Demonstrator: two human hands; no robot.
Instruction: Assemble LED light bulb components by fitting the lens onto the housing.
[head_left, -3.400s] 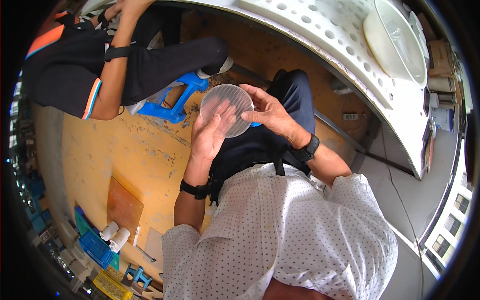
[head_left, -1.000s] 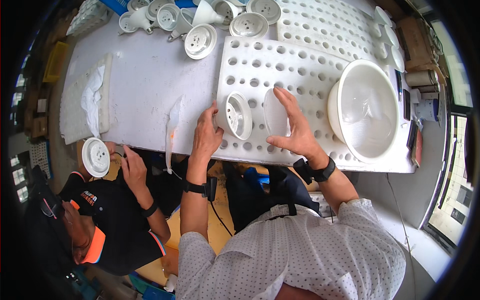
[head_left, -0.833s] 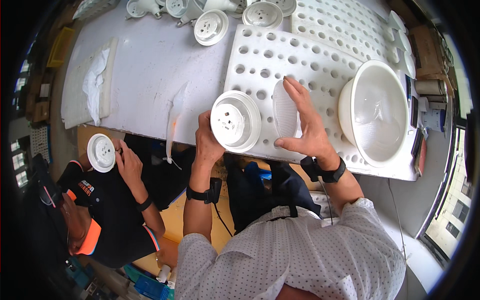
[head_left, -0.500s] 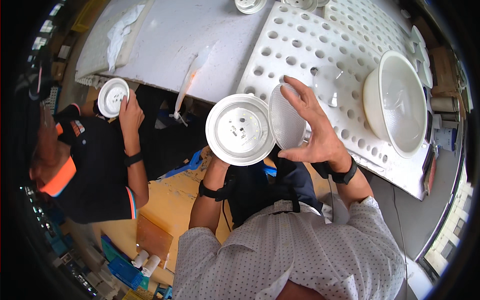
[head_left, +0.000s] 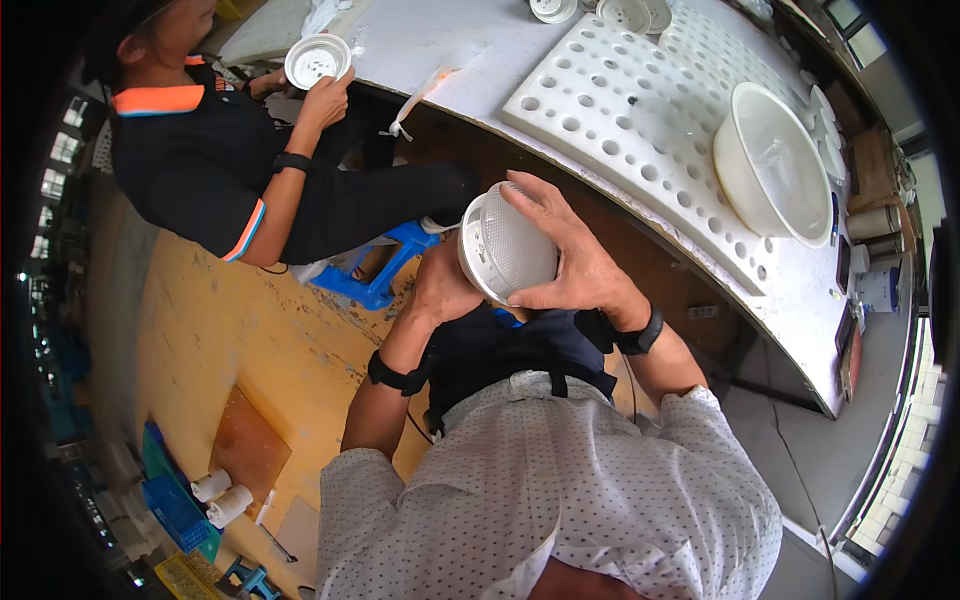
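We hold the round white ribbed lamp cover (head_left: 505, 245) up before our chest, below the desk (head_left: 450, 40) edge: right hand (head_left: 570, 265) fingers curl closed over its rim, left hand (head_left: 440, 290) cups it from behind. We judge this an inspection or fitting step; next likely calls for turning it steadily.

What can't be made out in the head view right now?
- Left hand: its fingers are hidden behind the round white ribbed fixture.
- Fixture's far face: turned away from the camera and covered by the right hand.
- Co-worker's small white disc: too small for surface detail.
- Items on the floor at lower left: darkened and warped by the fisheye rim.
- Table: its far end is cut off at the top edge.
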